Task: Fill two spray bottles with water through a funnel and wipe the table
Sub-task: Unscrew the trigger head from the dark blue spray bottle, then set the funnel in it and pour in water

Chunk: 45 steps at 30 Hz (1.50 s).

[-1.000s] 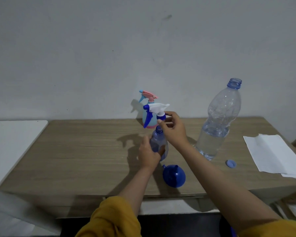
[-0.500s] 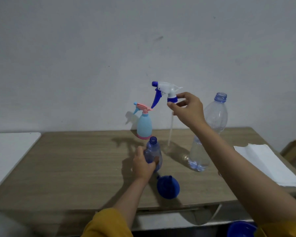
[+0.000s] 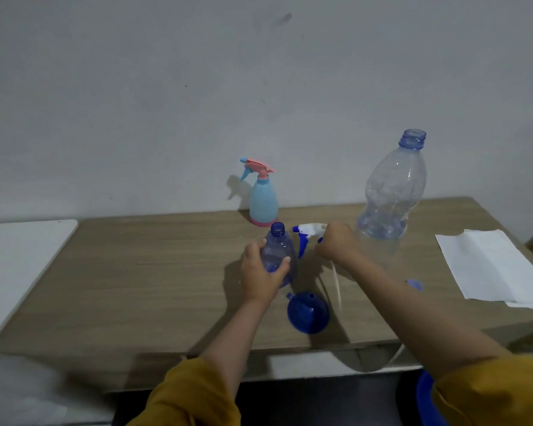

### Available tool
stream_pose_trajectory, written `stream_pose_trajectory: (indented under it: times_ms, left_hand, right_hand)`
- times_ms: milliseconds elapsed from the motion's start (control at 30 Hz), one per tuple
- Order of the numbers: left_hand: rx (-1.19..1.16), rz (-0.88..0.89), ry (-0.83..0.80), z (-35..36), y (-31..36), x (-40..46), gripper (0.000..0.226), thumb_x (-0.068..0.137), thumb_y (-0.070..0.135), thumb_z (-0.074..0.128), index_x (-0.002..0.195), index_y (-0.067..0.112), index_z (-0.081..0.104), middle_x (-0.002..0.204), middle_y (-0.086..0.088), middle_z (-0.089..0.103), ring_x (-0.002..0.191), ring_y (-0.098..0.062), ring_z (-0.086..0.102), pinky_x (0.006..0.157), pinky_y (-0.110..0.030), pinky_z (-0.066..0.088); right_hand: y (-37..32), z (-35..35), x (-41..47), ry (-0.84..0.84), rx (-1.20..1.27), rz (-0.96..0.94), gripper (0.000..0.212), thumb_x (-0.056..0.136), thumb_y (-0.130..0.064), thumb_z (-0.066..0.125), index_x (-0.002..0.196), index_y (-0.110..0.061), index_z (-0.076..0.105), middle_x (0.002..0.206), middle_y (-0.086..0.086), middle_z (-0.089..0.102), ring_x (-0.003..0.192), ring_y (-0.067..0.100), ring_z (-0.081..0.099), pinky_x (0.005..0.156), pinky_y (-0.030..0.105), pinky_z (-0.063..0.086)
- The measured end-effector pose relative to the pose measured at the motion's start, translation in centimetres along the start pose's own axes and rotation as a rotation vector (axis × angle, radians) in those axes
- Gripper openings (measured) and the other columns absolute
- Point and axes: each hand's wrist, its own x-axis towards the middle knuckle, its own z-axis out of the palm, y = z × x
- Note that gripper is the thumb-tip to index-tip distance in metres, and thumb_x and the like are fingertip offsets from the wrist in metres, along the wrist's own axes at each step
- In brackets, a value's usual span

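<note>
My left hand grips a small clear blue spray bottle that stands upright on the wooden table with its neck uncapped. My right hand holds the white and blue spray head low over the table, just right of that bottle, its thin tube trailing toward me. A blue funnel lies on its side near the front edge. A light blue spray bottle with a pink trigger stands by the wall. A large uncapped water bottle, partly full, stands at the right.
A white paper towel lies at the table's right end. A small blue cap rests beside my right forearm. A white surface adjoins the table on the left. A blue container's rim shows below the table edge.
My right hand unscrewed the spray head, lifted it high out of the bottle, then brought it down to the table beside the bottle. My left hand kept hold of the bottle.
</note>
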Motion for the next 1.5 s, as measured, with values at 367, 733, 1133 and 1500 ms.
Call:
stream_pose_trajectory:
  times_ms: [367, 733, 1133, 1500]
  left_hand:
    - [0.058, -0.008, -0.012, -0.4, 0.8, -0.1, 0.051, 0.067, 0.029, 0.082, 0.107, 0.015, 0.053, 0.104, 0.001, 0.063, 0.094, -0.015, 0.06, 0.078, -0.031, 0.052]
    - [-0.03, -0.001, -0.013, 0.0, 0.0, -0.1, 0.051, 0.064, 0.038, 0.078, 0.103, 0.026, 0.048, 0.103, 0.0, 0.061, 0.095, -0.018, 0.061, 0.08, -0.042, 0.053]
    - [-0.014, 0.051, -0.048, -0.1, -0.3, 0.0, 0.05, 0.071, 0.033, 0.079, 0.107, 0.018, 0.049, 0.108, -0.001, 0.058, 0.097, -0.018, 0.058, 0.078, -0.038, 0.055]
    - [-0.045, 0.06, -0.063, -0.2, -0.5, 0.1, 0.051, 0.069, 0.035, 0.081, 0.105, 0.015, 0.05, 0.104, -0.001, 0.057, 0.094, -0.018, 0.057, 0.074, -0.034, 0.052]
  right_hand:
    - [1.6, 3.2, 1.4, -0.183, -0.194, -0.032, 0.025, 0.088, -0.021, 0.057, 0.105, -0.003, 0.062, 0.107, 0.015, 0.068, 0.098, 0.029, 0.065, 0.068, 0.03, 0.044]
    - [3.9, 3.3, -4.0, -0.365, 0.029, -0.565, 0.064, 0.067, -0.056, 0.075, 0.121, -0.026, 0.06, 0.113, -0.005, 0.063, 0.097, 0.011, 0.06, 0.08, 0.026, 0.051]
    - [4.7, 4.6, -6.0, -0.312, -0.065, -0.448, 0.07, 0.067, -0.043, 0.078, 0.129, -0.03, 0.051, 0.118, -0.002, 0.058, 0.097, 0.014, 0.058, 0.077, 0.025, 0.048]
    - [0.1, -3.1, -5.2, -0.121, 0.988, -0.378, 0.055, 0.079, -0.014, 0.07, 0.124, -0.043, 0.057, 0.085, 0.01, 0.056, 0.086, 0.028, 0.057, 0.085, 0.048, 0.053]
